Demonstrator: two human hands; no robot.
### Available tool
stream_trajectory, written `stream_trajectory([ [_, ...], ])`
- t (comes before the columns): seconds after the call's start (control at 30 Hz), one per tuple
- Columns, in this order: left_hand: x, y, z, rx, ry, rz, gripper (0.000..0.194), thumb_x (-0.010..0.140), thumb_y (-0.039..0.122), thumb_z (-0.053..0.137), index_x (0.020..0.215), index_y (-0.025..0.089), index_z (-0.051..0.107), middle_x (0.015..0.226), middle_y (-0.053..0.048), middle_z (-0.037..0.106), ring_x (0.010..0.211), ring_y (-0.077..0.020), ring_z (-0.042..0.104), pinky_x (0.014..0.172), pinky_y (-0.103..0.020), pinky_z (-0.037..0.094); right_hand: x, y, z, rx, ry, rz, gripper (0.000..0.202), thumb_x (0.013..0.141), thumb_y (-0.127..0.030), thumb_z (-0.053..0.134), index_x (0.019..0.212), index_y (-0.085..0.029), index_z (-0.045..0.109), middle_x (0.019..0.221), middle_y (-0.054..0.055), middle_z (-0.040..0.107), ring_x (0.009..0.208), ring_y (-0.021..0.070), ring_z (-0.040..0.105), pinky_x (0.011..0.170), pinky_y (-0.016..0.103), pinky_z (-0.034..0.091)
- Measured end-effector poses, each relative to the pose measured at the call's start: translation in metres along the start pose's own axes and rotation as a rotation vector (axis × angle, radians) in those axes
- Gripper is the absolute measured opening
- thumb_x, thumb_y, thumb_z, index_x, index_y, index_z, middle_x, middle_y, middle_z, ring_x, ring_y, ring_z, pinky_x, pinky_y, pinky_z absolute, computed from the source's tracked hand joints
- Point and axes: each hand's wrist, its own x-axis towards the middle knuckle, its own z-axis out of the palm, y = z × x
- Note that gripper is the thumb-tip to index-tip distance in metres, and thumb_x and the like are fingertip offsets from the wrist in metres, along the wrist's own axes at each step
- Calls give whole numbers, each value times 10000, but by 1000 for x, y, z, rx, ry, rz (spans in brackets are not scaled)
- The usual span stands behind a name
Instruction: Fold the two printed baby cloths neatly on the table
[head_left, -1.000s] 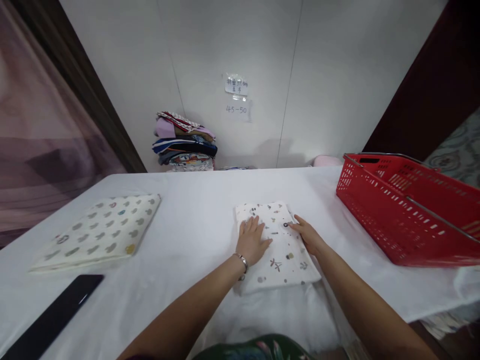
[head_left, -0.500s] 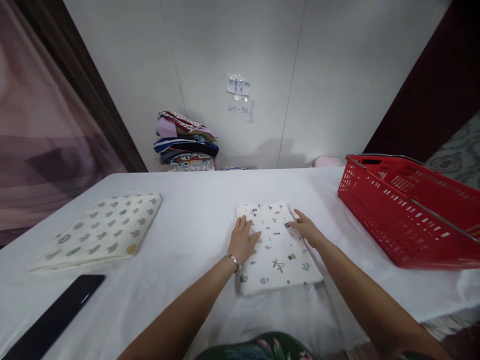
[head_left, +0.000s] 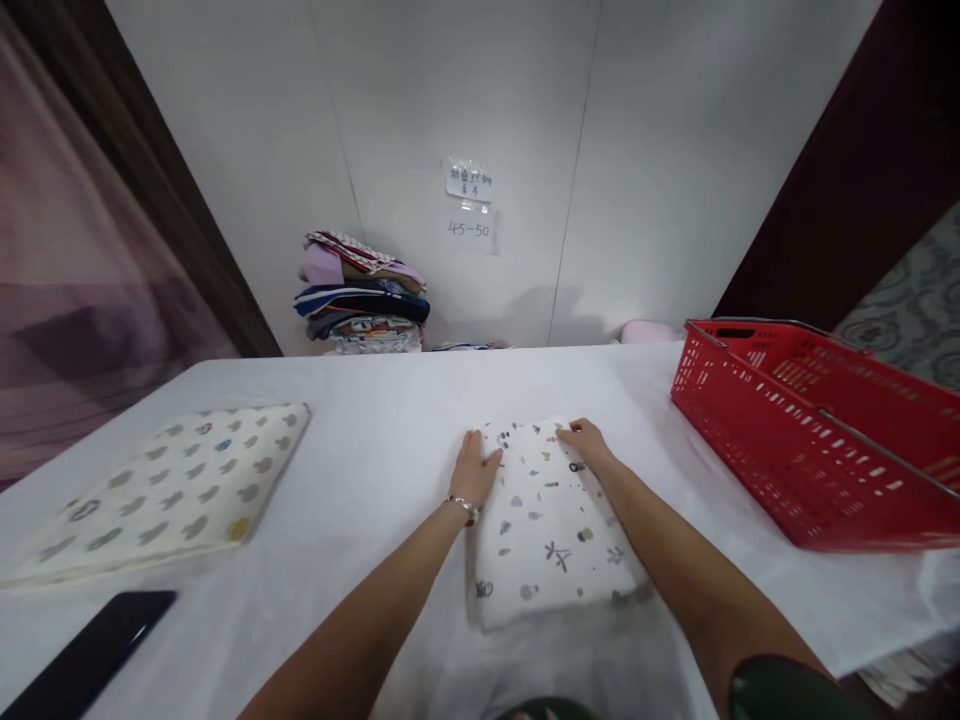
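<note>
A folded white cloth [head_left: 555, 530] with small grey, green and tan plant-like prints lies on the table in front of me. My left hand [head_left: 474, 472], with a bracelet at the wrist, rests along its far left edge, fingers stretched out and thumb apart on top. At the far right corner, my right hand [head_left: 589, 443] has its thumb and fingers closed on the cloth's edge. Part of that grip is hidden beneath the hand. To the left lies another folded cream cloth [head_left: 180, 480] with grey mushroom-like prints, apart from both hands.
A red plastic basket [head_left: 795, 450] with metal handles stands on the right of the white-covered table [head_left: 375, 430]. A black phone-like slab [head_left: 97, 650] lies at the near left. Behind the table, folded fabrics [head_left: 364, 295] are stacked against the wall, below and left of paper signs [head_left: 469, 205].
My left hand has slid off the cloth's top toward its left edge. My right hand has moved to the far right corner and closed on it. The view has shifted slightly.
</note>
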Motion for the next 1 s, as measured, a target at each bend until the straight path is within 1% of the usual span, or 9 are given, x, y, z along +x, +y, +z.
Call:
stream_trajectory([
  [0.07,7,0,-1,23,-5,-5,637,827,446,440,1367,139,299,1485,-119,191,1368,-212,145,1113,-350,183,1,-2,2,24,21,-29,174,620,-364,595,637,-206,526,828,76,649,816,251,584,712,359,448],
  [0.13,16,0,-3,58,-8,-1,639,827,468,429,1361,135,316,1487,-113,184,1367,-223,151,1107,-352,195,1,-4,0,52,44,-100,177,633,-375,574,631,-211,508,1024,74,622,973,243,544,798,341,422],
  [0.2,27,-1,-5,103,-13,36,616,831,475,418,1341,135,352,1468,-113,244,1352,-232,196,1097,-358,212,0,-6,-4,74,71,-165,193,641,-396,558,640,-211,505,1148,66,568,1038,233,507,841,334,394],
  [0.23,33,-1,-6,130,-18,57,596,835,473,412,1326,137,375,1443,-116,301,1337,-235,234,1088,-361,225,0,-6,-6,78,81,-179,198,643,-404,550,647,-211,510,1133,69,571,1012,230,514,835,336,391],
  [0.37,55,0,-12,246,-34,83,520,853,472,364,1258,160,460,1272,-106,509,1233,-233,384,1032,-347,287,-1,-2,-12,59,98,-132,199,629,-407,548,655,-210,533,867,62,615,834,225,537,782,354,391],
  [0.5,68,4,-19,296,-58,95,424,856,456,338,1041,190,611,1091,-88,595,1112,-220,470,949,-312,343,-1,6,-8,91,94,-92,204,621,-408,551,586,-214,498,822,53,611,859,231,536,784,342,390],
  [0.63,76,7,-24,320,-91,97,406,832,479,362,809,185,640,970,-92,614,1026,-227,506,866,-304,372,-1,11,-2,164,77,-45,214,639,-416,527,579,-220,465,722,28,596,863,228,556,752,315,404],
  [0.8,82,6,-30,346,-131,51,398,800,501,396,705,175,603,971,-109,612,960,-241,532,759,-301,393,-5,5,-4,222,27,0,212,624,-400,548,559,-210,479,612,10,564,734,208,571,634,283,413],
  [1.0,81,-2,-38,359,-155,34,491,828,549,310,622,179,558,903,-103,621,844,-219,569,691,-290,391,-7,-8,-4,226,22,-41,166,608,-350,580,574,-199,520,617,-14,561,660,162,529,623,265,393],
])
